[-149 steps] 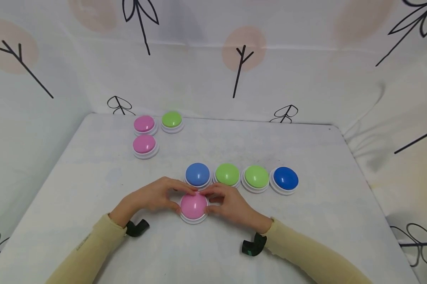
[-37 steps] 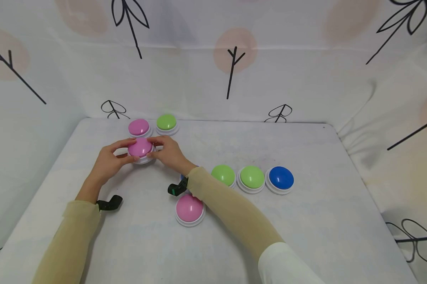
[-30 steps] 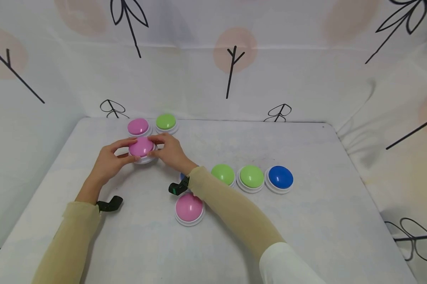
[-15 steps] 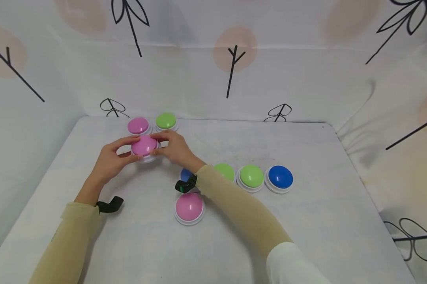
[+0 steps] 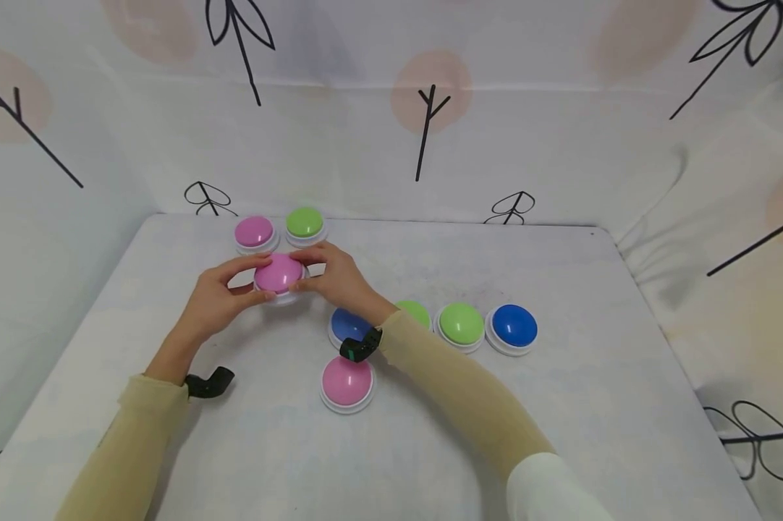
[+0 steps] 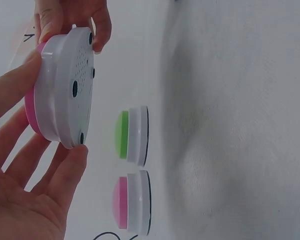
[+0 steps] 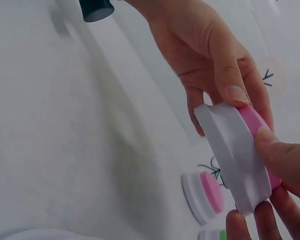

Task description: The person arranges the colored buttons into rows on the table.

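Note:
Both hands hold one pink push button (image 5: 279, 273) with a white base, lifted above the table. In the left wrist view its underside (image 6: 79, 82), with small dark feet and speaker holes, shows clear of the surface. My left hand (image 5: 218, 300) pinches its left rim between thumb and fingers, and my right hand (image 5: 342, 282) grips the opposite rim. Just behind are another pink button (image 5: 253, 231) and a green button (image 5: 304, 223). A third pink button (image 5: 346, 381) lies in front of a blue button (image 5: 349, 325), which the right wrist partly covers.
To the right, a row continues with a green button (image 5: 414, 312) half behind the right sleeve, another green button (image 5: 462, 323) and a dark blue button (image 5: 514, 325). The white table (image 5: 593, 405) meets a patterned cloth backdrop (image 5: 365, 145) at the back and sides.
Five seconds ago both hands were on the front pink button. They have since let go of it, moved to the back left, taken up another pink button and carried it slightly right.

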A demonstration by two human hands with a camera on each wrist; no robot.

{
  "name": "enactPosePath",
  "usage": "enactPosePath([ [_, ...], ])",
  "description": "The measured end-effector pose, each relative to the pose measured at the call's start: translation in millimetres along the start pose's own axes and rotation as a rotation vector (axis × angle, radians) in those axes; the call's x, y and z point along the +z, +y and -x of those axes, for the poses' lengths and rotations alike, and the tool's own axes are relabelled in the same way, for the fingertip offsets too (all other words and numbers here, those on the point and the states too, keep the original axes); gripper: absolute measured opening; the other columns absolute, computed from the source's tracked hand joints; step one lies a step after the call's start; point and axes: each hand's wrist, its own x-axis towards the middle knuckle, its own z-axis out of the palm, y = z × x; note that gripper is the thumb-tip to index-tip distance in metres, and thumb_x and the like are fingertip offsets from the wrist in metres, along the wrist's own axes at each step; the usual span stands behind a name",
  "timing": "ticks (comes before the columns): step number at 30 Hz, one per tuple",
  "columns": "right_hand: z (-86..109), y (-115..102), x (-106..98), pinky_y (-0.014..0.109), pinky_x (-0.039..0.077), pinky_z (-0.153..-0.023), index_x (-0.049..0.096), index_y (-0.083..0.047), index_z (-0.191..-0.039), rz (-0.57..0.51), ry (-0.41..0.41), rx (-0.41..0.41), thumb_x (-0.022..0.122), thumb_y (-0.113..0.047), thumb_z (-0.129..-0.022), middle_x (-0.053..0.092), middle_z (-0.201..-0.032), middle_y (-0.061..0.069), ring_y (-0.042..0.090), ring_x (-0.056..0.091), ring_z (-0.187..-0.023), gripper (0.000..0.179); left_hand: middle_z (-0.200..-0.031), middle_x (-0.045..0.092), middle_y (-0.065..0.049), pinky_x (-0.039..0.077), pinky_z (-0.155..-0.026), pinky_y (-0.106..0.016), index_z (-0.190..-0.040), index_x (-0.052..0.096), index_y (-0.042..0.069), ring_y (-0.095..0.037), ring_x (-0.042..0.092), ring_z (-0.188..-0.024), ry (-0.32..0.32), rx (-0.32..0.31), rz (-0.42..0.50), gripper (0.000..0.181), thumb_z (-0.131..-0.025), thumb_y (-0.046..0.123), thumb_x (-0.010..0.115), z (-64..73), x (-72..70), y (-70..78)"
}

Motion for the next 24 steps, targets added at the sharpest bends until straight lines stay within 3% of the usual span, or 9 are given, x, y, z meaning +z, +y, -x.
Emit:
enactPosePath([
  [9,15.2,-0.7,-11.1,0.021,0.051,-0.091,0.065,-0.013,-0.133,-0.017,-0.029,0.024,0.081,-0.018,-0.085,0.058,-0.121,0.001,0.013,0.056,-0.114,0.051,-0.145,0.053,0.001,0.048,-0.098,-0.041,-0.138,0.061,0.019,-0.024,0.045,-0.135,-0.016,0.046,0.033,0.054,-0.087,0.019,0.08,3.1,9.2,8.6],
  [24,40.0,10.2,-22.7,0.024,0.053,-0.09,0.066,-0.011,-0.131,-0.07,0.002,0.019,0.082,-0.015,-0.084,0.058,-0.12,0.001,0.013,0.058,-0.112,0.05,-0.144,0.054,0.003,0.05,-0.095,-0.033,-0.135,0.064,0.018,-0.022,0.046,-0.134,-0.063,0.107,0.097,0.053,-0.085,0.018,0.081,4.4,26.7,13.1],
])
